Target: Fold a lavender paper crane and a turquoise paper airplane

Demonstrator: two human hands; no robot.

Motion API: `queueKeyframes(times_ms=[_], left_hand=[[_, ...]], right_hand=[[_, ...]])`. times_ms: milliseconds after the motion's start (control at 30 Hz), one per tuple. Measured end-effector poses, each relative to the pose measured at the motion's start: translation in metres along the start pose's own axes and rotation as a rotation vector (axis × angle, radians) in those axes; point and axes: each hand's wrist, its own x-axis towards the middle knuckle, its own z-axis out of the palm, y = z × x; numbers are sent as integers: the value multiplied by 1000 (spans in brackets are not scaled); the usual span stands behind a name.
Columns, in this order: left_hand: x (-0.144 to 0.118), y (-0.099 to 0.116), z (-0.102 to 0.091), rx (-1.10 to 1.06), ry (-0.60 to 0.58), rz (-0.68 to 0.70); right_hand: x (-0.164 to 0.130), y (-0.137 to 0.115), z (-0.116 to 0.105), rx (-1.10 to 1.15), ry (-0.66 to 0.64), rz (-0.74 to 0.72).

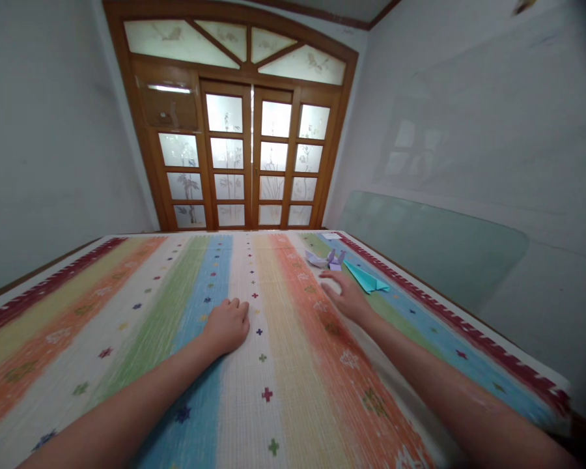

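a person's right hand (344, 294), open and flat, rests just short of a teal paper plane (366, 278) on the striped mat (283, 365); left hand (228, 324) curled, empty. a careless sweep could crease the folds.

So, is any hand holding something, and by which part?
Nothing is held. The left hand rests curled on the cloth; the right hand lies flat near the teal paper.

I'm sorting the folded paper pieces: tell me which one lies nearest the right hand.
The teal folded paper, just beside the right hand; the lilac pieces lie farther off.
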Motion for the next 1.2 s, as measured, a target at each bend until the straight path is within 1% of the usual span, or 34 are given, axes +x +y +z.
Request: queueKeyframes(times_ms=[67, 100, 167, 233, 333, 500, 767, 1200], left_hand=[[5, -6, -5, 18, -28, 44], [8, -9, -7, 24, -37, 64], [12, -14, -11, 29, -43, 96], [14, -17, -12, 27, -36, 112], [13, -18, -9, 14, 0, 112], [11, -20, 2, -36, 55, 87], [15, -27, 12, -111, 75, 79], [14, -37, 16, -168, 59, 101]], right_hand=[[-7, -30, 27, 41, -178, -101], [-10, -41, 39, 50, -241, -127], [-13, -55, 59, 47, -331, -134], [-14, -60, 72, 18, -387, -95], [-12, -58, 83, -39, -431, -27], [-12, -54, 86, -98, -474, 25], [-11, -52, 77, -127, -534, 39], [-12, -56, 78, -138, -502, 44]])
